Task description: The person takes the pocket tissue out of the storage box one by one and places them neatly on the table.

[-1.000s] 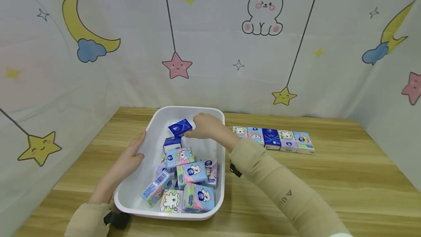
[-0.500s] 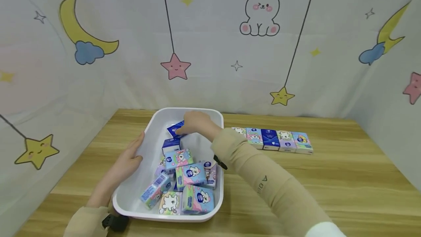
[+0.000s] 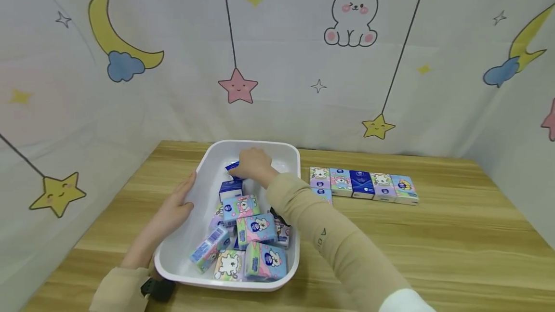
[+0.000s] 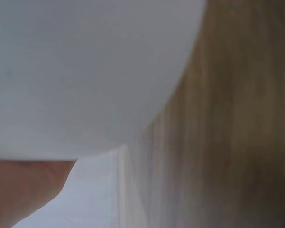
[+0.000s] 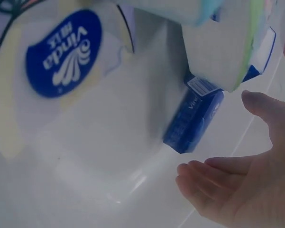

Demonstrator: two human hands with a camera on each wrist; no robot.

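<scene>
Inside the white plastic bin point(image 3: 204, 206), my right hand point(image 3: 253, 166) reaches to the far end, over a dark blue tissue pack point(image 3: 232, 166) that it partly covers. Seen from the right wrist, the hand point(image 5: 246, 166) has its thumb and fingers spread apart, close to a blue pack point(image 5: 192, 121) lying on the bin floor. A second blue tissue pack point(image 3: 231, 190) lies just nearer. My left hand point(image 3: 173, 211) rests along the bin's left side, fingers extended against the outer wall and thumb at the rim. The left wrist view shows mostly the bin's outer wall point(image 4: 85, 71).
Several pastel cartoon tissue packs point(image 3: 256, 230) are heaped in the near half of the bin. Right of it, a row of tissue packs point(image 3: 362, 184) stands on the wooden table point(image 3: 412, 240), with another pack point(image 3: 322, 194) before its left end. A printed curtain point(image 3: 277, 110) hangs behind.
My right hand has moved left and slightly down over the far blue pack, covering more of it. The left hand stays at the bin's side.
</scene>
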